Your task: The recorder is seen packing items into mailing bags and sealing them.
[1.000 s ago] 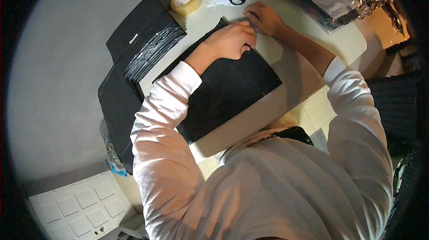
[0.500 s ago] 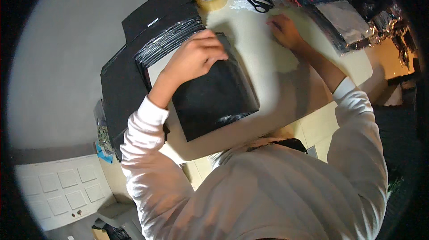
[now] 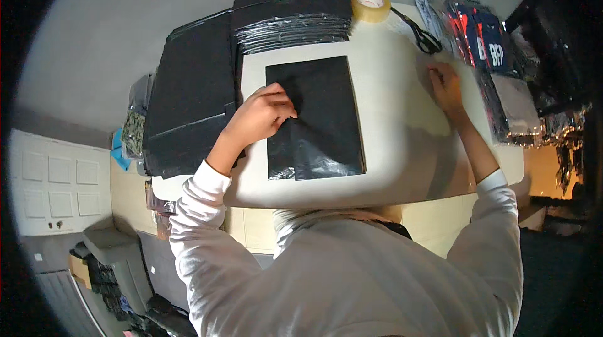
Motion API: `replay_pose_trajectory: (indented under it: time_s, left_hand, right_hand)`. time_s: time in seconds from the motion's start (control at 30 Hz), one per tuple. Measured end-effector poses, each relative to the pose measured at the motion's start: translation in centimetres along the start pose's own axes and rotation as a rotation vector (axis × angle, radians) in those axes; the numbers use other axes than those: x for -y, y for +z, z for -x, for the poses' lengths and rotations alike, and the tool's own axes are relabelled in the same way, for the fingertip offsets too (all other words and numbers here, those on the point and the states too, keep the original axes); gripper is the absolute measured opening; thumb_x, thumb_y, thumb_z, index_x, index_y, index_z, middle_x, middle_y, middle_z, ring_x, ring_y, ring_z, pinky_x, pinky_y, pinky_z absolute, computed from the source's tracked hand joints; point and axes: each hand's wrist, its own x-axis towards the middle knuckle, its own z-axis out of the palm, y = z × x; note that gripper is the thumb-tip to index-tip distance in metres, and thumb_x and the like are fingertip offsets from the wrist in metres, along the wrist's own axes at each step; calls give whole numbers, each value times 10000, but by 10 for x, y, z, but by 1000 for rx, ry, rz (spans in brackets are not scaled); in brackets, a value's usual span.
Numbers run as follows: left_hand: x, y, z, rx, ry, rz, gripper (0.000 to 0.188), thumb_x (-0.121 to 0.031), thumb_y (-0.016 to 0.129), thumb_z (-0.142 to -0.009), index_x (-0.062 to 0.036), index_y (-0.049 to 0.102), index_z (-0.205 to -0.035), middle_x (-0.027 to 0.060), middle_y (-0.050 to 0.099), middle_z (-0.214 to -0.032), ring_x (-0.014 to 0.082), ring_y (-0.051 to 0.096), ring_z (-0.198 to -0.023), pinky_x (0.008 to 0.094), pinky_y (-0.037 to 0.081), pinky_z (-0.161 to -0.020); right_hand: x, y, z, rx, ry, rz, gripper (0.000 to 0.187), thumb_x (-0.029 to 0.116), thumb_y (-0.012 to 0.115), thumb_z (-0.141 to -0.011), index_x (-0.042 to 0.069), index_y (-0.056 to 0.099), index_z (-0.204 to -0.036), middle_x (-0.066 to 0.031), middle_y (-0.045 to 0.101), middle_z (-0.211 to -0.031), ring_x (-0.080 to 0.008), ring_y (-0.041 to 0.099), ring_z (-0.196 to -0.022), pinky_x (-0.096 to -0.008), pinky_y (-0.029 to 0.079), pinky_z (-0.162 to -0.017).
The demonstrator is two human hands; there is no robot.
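Head view: black bag (image 3: 333, 139) lies on the bench (image 3: 399, 130) right in front of you, a fold line running from near your fingers to its near edge. Your left hand (image 3: 267, 111) is at its left part, thumb and fingers apparently pinching the plastic; creases fan out from there. Your right hand (image 3: 446, 87) is well apart, over the bench's right side, fingers loosely curled and blurred; can't tell if it pinches anything.

Step in hand, my read: working that fold. Next move calls for a steady left pinch and smoothing the creases; right looks available to press.

Outward: stack of black bags (image 3: 294, 30) behind, black pile (image 3: 195, 76) to the left, tape roll (image 3: 370, 7), scissors (image 3: 427, 42) beyond your right hand.

Writing: none visible on the bag. Stack has a small white tag, unreadable. Tape core has red print, too small. Clear-wrapped packet (image 3: 487, 42), navy and red, has bold white capitals.
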Motion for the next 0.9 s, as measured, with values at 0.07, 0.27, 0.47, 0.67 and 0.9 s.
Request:
replay_pose_trajectory:
  time_s: [0.07,0.27,0.47,0.67,0.9]
  left_hand:
    - [1,-1,4,6,-14,0,219,77,757,-726,-56,793,-895,44,742,-938,263,648,-983,370,569,-909]
    - [6,-1,15,25,-111,25,274,92,716,-705,-47,802,-926,74,750,-1005,290,660,-1032,383,562,-958]
    - [16,0,3,-68,-259,-46,336,87,631,-832,-40,769,-1111,147,738,-1129,355,671,-1081,447,556,-995]
    - [64,19,-33,-97,-428,-75,376,-39,596,-951,-30,676,-1318,257,692,-1241,441,658,-1147,478,528,-1039]
    - [97,24,-23,-116,-320,-114,412,-24,625,-922,-35,682,-1330,268,700,-1227,436,665,-1155,466,533,-1031]
  right_hand:
    - [1,0,3,4,7,-12,176,105,622,-952,29,702,-1088,-164,687,-997,-301,651,-864,-407,515,-773]
    - [21,-7,0,30,48,6,159,98,624,-949,20,700,-1064,-163,688,-992,-315,653,-880,-422,519,-789]
    - [13,-12,-2,62,-78,180,204,116,644,-953,13,683,-1124,-179,693,-1036,-379,653,-965,-459,523,-861]
    - [61,18,37,258,-401,179,316,171,757,-879,71,679,-1168,-180,650,-1227,-388,600,-1162,-506,500,-1035]
    - [267,-2,76,558,-655,4,432,255,802,-842,97,695,-1229,-89,630,-1197,-291,576,-1182,-461,484,-1016]
